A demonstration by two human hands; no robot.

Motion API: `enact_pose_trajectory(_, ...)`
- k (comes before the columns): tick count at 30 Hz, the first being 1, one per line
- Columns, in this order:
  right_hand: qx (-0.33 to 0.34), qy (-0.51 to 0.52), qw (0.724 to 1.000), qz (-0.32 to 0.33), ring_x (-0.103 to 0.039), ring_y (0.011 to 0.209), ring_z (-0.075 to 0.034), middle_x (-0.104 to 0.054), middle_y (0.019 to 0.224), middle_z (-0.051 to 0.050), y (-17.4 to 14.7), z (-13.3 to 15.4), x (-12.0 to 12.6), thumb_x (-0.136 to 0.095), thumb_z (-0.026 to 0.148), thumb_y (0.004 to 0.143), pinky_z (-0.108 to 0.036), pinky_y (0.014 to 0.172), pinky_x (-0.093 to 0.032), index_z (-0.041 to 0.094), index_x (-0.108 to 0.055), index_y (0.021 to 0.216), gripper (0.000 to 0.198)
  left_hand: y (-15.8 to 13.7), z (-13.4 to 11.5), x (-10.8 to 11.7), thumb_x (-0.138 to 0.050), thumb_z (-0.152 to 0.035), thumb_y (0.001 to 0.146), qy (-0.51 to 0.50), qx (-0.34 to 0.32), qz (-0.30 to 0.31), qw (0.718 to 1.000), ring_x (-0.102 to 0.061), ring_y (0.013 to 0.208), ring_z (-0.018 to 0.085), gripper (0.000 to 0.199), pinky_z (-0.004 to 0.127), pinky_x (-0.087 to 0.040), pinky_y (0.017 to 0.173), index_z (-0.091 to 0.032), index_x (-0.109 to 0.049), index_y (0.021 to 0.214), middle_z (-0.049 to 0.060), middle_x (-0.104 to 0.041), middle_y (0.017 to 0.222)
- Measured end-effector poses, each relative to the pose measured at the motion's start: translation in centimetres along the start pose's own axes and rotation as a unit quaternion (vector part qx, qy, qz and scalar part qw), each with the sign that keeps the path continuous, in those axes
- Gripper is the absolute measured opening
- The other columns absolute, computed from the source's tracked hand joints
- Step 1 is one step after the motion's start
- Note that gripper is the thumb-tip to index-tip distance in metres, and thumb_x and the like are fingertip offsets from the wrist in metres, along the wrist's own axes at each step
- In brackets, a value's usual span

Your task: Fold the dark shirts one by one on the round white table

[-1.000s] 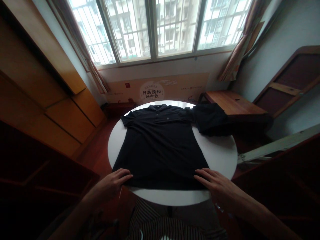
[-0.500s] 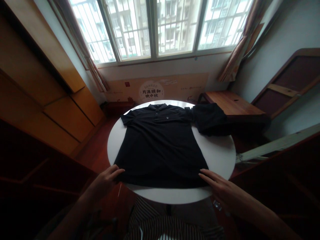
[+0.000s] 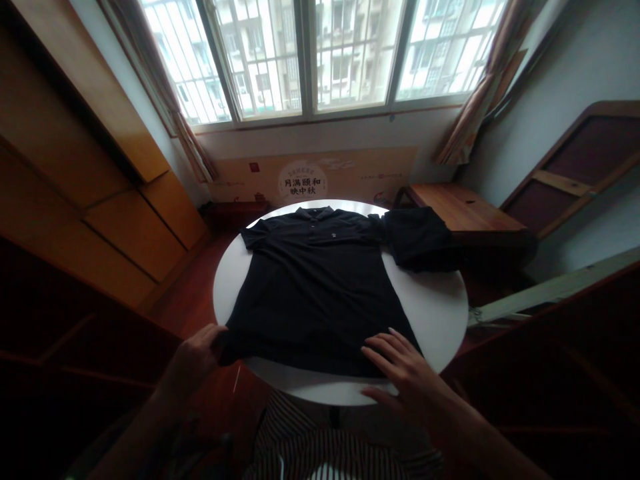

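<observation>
A black short-sleeved polo shirt (image 3: 320, 287) lies spread front side up, its collar toward the window and its hem toward me. It covers much of a round white table (image 3: 435, 313). At the hem's left corner, my left hand (image 3: 197, 353) is closed on the fabric, just past the table's edge. My right hand (image 3: 400, 363) rests with fingers spread over the lower right part of the shirt, the thumb apart near the table's front rim. Beside the shirt's right sleeve sits a folded pile of black cloth (image 3: 417, 237).
Behind the table stands a low wooden table (image 3: 465, 207) at the right, under a curtained window (image 3: 350, 53). Wooden cabinets (image 3: 135, 227) line the left. A folded wooden panel (image 3: 575, 167) leans on the right wall. Dark furniture edges flank both my arms.
My right hand has moved left from the hem's right corner onto the shirt, fingers spreading. My left hand has shifted slightly left, drawing the hem's left corner outward.
</observation>
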State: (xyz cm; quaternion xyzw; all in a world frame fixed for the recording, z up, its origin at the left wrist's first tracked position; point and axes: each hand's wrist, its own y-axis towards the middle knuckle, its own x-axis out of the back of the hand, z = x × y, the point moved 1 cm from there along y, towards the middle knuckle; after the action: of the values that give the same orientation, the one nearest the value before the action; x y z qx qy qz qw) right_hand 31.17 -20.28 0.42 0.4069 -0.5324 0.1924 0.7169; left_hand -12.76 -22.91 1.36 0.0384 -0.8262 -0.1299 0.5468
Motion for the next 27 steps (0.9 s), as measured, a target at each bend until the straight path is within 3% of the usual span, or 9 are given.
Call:
enact_pose_trajectory(4, 0.019, 0.052, 0.998, 0.002, -0.055, 0.121, -0.03, -0.063, 0.128, -0.016, 3.0, 3.4, -1.6, -0.062, 0.038, 0.092, -0.051, 0.104, -0.046, 0.01, -0.056, 0.132, 0.05, 0.5, 0.0, 0.4, -0.043, -0.026, 0.092, 0.043, -0.01, 0.002, 0.999, -0.061, 0.067, 0.017, 0.025, 0.025, -0.045, 0.064, -0.019, -0.063, 0.081, 0.004, -0.064, 0.076)
enact_pose_trajectory(9, 0.017, 0.014, 0.999, 0.042, -0.06, 0.089, -0.024, -0.067, 0.1, -0.01, 5.3, 3.7, -3.5, -0.06, 0.018, 0.091, -0.038, 0.077, -0.052, 0.011, -0.063, 0.114, 0.024, 0.8, 0.6, 1.1, -0.045, -0.028, 0.091, 0.084, -0.026, -0.01, 0.996, -0.059, 0.066, 0.016, 0.025, 0.025, -0.041, 0.065, -0.019, -0.063, 0.076, 0.003, -0.061, 0.073)
enact_pose_trajectory(12, 0.033, 0.001, 0.997, 0.07, -0.058, 0.085, -0.023, -0.065, 0.094, -0.008, 5.7, 3.3, -3.8, -0.059, 0.015, 0.089, -0.036, 0.072, -0.049, 0.014, -0.064, 0.103, 0.015, 0.9, 0.8, 1.4, -0.045, -0.03, 0.092, 0.103, -0.03, -0.017, 0.994, -0.056, 0.063, 0.016, 0.028, 0.026, -0.039, 0.063, -0.019, -0.059, 0.07, 0.003, -0.06, 0.069)
enact_pose_trajectory(15, 0.038, -0.009, 0.997, 0.073, -0.056, 0.086, -0.023, -0.063, 0.094, -0.008, 5.6, 3.2, -3.8, -0.059, 0.017, 0.089, -0.036, 0.072, -0.047, 0.014, -0.063, 0.107, 0.019, 1.0, 0.8, 1.6, -0.045, -0.032, 0.092, 0.111, -0.027, -0.018, 0.993, -0.054, 0.06, 0.016, 0.032, 0.026, -0.037, 0.061, -0.019, -0.056, 0.065, 0.003, -0.058, 0.066)
enact_pose_trajectory(22, -0.005, -0.044, 0.998, 0.035, -0.056, 0.086, -0.022, -0.063, 0.096, -0.009, 4.0, 0.5, -3.1, -0.048, -0.005, 0.077, -0.034, 0.075, -0.049, 0.014, -0.062, 0.108, 0.039, 1.6, 0.6, 2.6, -0.049, -0.029, 0.083, 0.091, 0.0, -0.011, 0.996, -0.057, 0.064, 0.017, 0.022, 0.027, -0.038, 0.063, -0.019, -0.057, 0.065, 0.004, -0.061, 0.069)
enact_pose_trajectory(25, -0.039, -0.064, 0.997, 0.004, -0.056, 0.09, -0.024, -0.063, 0.102, -0.011, 2.3, -2.1, -2.0, -0.044, -0.007, 0.073, -0.035, 0.077, -0.053, 0.015, -0.061, 0.114, 0.05, 1.5, 0.9, 2.3, -0.054, -0.027, 0.077, 0.061, 0.063, 0.021, 0.996, -0.06, 0.067, 0.017, 0.011, 0.026, -0.04, 0.063, -0.02, -0.061, 0.081, 0.001, -0.063, 0.074)
enact_pose_trajectory(27, -0.061, -0.066, 0.996, -0.007, -0.057, 0.092, -0.024, -0.062, 0.105, -0.012, 0.9, -3.7, -1.3, -0.042, -0.008, 0.069, -0.035, 0.077, -0.056, 0.015, -0.06, 0.12, 0.058, 1.2, 1.3, 1.6, -0.056, -0.024, 0.073, 0.024, 0.102, 0.06, 0.993, -0.062, 0.067, 0.017, 0.024, 0.025, -0.042, 0.062, -0.021, -0.06, 0.097, -0.001, -0.064, 0.076)
